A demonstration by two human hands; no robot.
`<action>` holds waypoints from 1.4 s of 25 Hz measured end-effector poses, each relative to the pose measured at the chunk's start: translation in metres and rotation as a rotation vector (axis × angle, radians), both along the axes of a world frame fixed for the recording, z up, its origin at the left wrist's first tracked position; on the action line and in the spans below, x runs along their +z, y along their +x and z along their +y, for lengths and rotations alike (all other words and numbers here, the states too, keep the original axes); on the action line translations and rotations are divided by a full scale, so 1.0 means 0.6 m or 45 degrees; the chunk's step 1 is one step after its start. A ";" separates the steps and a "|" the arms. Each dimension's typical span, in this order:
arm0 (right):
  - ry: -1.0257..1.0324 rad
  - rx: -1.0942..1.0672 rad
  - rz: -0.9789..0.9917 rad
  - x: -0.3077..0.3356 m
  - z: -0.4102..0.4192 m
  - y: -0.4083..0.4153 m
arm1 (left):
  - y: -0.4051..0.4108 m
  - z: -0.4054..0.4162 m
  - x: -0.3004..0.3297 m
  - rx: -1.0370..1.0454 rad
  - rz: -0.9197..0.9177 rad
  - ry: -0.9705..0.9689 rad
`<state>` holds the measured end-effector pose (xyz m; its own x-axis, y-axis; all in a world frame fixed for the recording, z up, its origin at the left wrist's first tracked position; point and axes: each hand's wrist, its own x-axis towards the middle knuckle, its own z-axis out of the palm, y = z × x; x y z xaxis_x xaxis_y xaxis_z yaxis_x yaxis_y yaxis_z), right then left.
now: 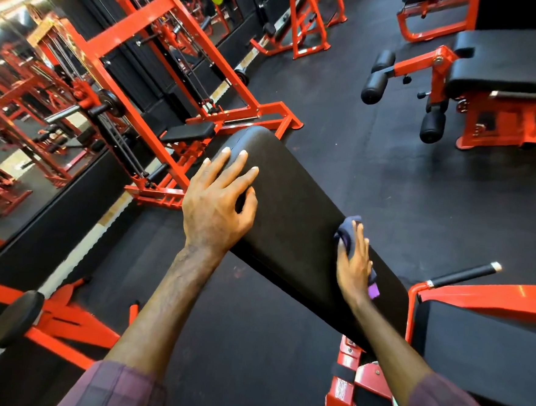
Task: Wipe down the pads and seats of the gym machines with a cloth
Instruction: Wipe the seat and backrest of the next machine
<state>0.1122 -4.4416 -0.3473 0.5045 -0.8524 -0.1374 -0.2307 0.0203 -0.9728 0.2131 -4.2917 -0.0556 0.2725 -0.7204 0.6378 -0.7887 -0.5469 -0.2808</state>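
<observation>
A long black padded backrest (294,211) runs diagonally through the middle of the view, raised above the floor. My left hand (217,204) rests on its left edge near the far end, fingers spread and thumb wrapped over the pad. My right hand (352,266) lies flat on the pad's right side, pressing a dark purple cloth (348,230) against it. Part of the cloth pokes out beyond my fingertips and part below my palm. A black seat pad (484,354) on an orange frame sits at the lower right.
Orange-framed machines stand all around on the black rubber floor (420,188). A leg machine with black roller pads (377,77) is at the upper right, a cable rack (161,78) and mirror wall at the left, and a round black pad (16,318) at the lower left.
</observation>
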 end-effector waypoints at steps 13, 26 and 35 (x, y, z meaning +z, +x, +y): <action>0.140 -0.086 0.061 0.044 -0.036 0.048 | -0.031 0.016 -0.046 -0.254 -0.258 0.040; -0.180 0.134 -0.306 0.037 0.104 -0.043 | -0.048 0.019 -0.157 -0.461 -0.287 0.139; -0.333 0.197 -0.443 -0.009 0.116 -0.057 | -0.054 -0.002 -0.224 -0.489 -0.487 -0.043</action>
